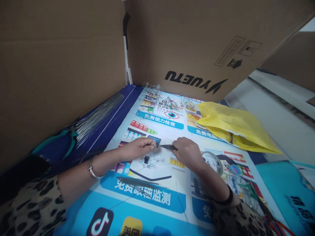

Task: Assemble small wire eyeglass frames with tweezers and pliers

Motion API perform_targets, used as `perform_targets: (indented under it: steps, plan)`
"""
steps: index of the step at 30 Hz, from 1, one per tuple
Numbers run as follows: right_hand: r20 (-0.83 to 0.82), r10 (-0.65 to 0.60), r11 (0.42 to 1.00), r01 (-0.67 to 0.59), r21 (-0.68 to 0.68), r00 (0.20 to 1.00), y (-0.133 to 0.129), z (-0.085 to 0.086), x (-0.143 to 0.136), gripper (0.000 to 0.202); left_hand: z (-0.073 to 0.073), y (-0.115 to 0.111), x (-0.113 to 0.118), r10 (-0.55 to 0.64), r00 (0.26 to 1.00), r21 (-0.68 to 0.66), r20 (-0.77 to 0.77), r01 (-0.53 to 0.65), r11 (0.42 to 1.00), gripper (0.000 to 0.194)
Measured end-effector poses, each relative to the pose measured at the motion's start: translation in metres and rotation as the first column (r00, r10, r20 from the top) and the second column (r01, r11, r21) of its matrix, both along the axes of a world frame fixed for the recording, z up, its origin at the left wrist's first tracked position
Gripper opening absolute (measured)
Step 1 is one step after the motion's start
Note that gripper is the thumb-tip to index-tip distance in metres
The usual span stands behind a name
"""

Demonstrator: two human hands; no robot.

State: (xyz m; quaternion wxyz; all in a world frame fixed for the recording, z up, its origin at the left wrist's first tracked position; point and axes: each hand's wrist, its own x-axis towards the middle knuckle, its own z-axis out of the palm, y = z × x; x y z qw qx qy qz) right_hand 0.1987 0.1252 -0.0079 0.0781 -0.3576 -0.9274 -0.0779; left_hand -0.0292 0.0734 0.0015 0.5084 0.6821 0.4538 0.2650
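My left hand (140,148) is closed in a pinch above the printed sheet. From its fingertips hangs a thin wire piece (155,161) with small clear beads, its outline hard to make out. My right hand (188,152) is wrapped round the handles of pliers (167,147). The dark, narrow jaws point left, close to my left fingertips; whether they touch the wire I cannot tell. Below my hands, a bundle of thin dark wires (137,181) lies across the sheet.
Cardboard walls (73,59) stand left and behind. Straight silvery wires (98,113) and teal-handled pliers (52,141) lie at left. Beaded wire pieces (172,104) sit toward the back. At right are a yellow bag (236,124), a round clear container (213,160) and tangled wire (242,190).
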Motion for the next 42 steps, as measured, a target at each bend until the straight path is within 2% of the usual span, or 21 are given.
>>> perform_targets:
  steps: [6,11,17,24,31,42]
  plan:
    - [0.086,-0.034,0.999,0.037,-0.034,0.996,-0.005,0.015,0.000,0.010,-0.002,0.001,0.000,0.018,1.000,-0.005,-0.002,-0.018,1.000,0.018]
    - [0.123,-0.013,0.998,0.020,-0.053,0.992,-0.017,0.031,-0.006,0.012,-0.004,0.001,-0.001,0.005,1.000,0.010,0.009,-0.005,1.000,0.017]
    - [0.118,0.075,0.995,-0.067,-0.072,0.990,-0.031,0.033,-0.016,0.012,-0.001,0.000,0.000,-0.007,1.000,0.049,-0.005,0.008,0.999,0.015]
    - [0.098,0.101,0.993,-0.093,-0.077,0.990,-0.017,0.039,-0.004,0.009,0.000,0.000,-0.001,0.002,1.000,0.076,-0.006,-0.002,0.997,0.014]
    - [0.051,-0.016,0.999,0.014,0.029,0.999,-0.015,0.032,-0.007,0.010,-0.004,-0.002,0.002,0.069,0.997,0.102,-0.022,-0.066,0.993,0.013]
    - [0.069,-0.006,0.990,-0.004,0.142,0.998,-0.021,0.023,-0.012,0.012,-0.010,-0.004,0.007,0.131,0.983,0.183,-0.125,-0.107,0.977,0.014]
